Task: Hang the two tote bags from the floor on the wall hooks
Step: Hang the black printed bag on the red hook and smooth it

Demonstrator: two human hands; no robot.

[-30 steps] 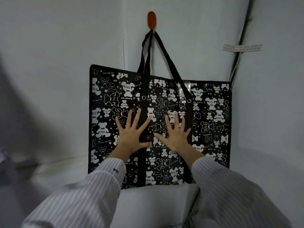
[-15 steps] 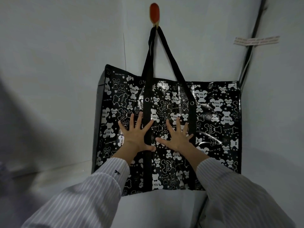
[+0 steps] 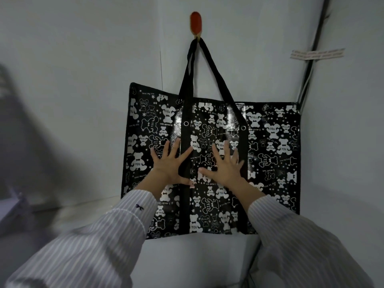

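Note:
A black tote bag (image 3: 274,154) printed with white bears hangs flat against the white wall. Its two black straps (image 3: 216,73) run up to an orange wall hook (image 3: 196,22) above it. My left hand (image 3: 169,165) and my right hand (image 3: 225,165) lie side by side on the bag's front, palms down and fingers spread, holding nothing. The left hand's thumb crosses the bag's left vertical strap. Only this one bag and this one hook are in view.
A dark cable (image 3: 311,53) runs down the wall corner at the right, with a white paper label (image 3: 316,54) across it. The wall (image 3: 83,59) to the left is bare. A blurred pale object (image 3: 10,208) sits at the lower left edge.
My view has shifted slightly, so the bag and hook sit a little differently in frame. Both hands stay spread flat on the bag's front.

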